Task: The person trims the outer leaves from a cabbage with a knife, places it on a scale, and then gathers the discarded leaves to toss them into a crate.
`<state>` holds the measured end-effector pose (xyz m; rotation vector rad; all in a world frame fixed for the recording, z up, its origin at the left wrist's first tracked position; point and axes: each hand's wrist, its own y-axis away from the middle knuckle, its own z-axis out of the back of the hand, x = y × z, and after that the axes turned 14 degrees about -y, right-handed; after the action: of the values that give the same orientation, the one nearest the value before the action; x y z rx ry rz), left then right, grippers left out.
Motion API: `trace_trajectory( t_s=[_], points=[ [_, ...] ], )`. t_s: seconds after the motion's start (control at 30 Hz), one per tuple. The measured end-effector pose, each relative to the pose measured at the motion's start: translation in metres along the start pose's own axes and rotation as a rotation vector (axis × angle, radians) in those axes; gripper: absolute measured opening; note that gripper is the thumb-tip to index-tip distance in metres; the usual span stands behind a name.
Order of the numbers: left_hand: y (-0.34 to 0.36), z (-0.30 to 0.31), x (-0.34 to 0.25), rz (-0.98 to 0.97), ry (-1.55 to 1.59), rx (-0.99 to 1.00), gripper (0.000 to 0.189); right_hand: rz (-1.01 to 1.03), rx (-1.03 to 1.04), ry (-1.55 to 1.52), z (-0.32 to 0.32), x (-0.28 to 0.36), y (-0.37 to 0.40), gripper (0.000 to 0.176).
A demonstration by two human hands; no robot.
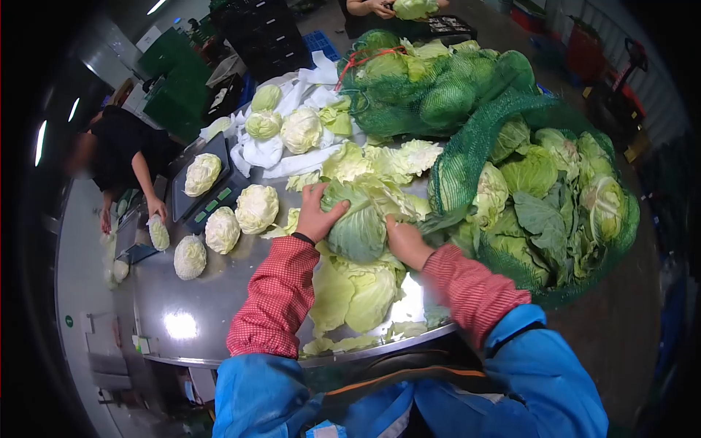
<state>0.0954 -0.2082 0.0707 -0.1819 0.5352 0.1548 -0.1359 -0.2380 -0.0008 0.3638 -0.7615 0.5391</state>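
A green cabbage [356, 230] with dark outer leaves lies between my two hands on the metal table [241, 306]. My left hand [319, 213] is spread over its left side, thumb on top and fingers apart. At its right side my right hand [406, 241] is closed around the edge of an outer leaf; the fingertips are partly hidden. Loose pale leaves [358, 292] lie just below the cabbage, and more leaves [380, 162] are piled above it. To the left, trimmed pale cabbages [256, 209] stand in a loose row.
An open green net bag [635, 219] of cabbages is at the right, a tied net bag [453, 95] behind. A scale [217, 197] holds one cabbage. White cloths [259, 150] lie under several heads. A co-worker [135, 153] handles a cabbage at left; another's hands [381, 9] show at top.
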Motion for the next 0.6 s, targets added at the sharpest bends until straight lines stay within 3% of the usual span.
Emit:
trace_trajectory(
  t_s=[0.03,0.13,0.17,0.27,0.3,0.4,0.43,0.5,0.53,0.6],
  points=[
    [0.0,-0.002,-0.001,0.031,-0.015,-0.027,0.074,-0.005,-0.104,0.041,-0.032,-0.023,-0.013,0.033],
    [0.001,0.0,0.007,0.024,-0.005,-0.052,0.074,0.144,-0.027,-0.035,-0.01,-0.022,-0.012,0.029],
    [0.006,0.001,0.014,-0.018,0.007,-0.054,0.072,0.392,-0.071,-0.217,-0.021,-0.052,-0.023,0.026],
    [0.034,0.003,0.028,-0.171,0.05,-0.082,0.07,-0.125,0.622,-0.398,0.063,-0.016,0.005,0.024],
    [0.042,0.004,0.026,-0.129,0.112,-0.076,0.072,-0.193,0.629,-0.431,0.066,-0.015,0.011,0.025],
    [0.065,0.001,0.042,-0.122,0.101,-0.128,0.075,-0.115,0.514,-0.421,0.063,0.0,0.029,0.024],
    [0.075,0.002,0.048,-0.085,0.124,-0.118,0.079,0.493,0.134,-0.203,0.023,-0.045,0.025,0.025],
    [0.091,0.0,0.063,0.085,0.359,-0.073,0.081,0.143,0.161,-0.058,0.073,0.02,0.08,0.029],
    [0.095,-0.004,0.072,0.169,0.479,-0.052,0.082,0.125,0.158,-0.12,0.082,0.035,0.096,0.03],
    [0.098,-0.011,0.085,0.159,0.492,-0.087,0.084,0.081,0.153,-0.246,0.088,0.05,0.113,0.031]
  ],
)
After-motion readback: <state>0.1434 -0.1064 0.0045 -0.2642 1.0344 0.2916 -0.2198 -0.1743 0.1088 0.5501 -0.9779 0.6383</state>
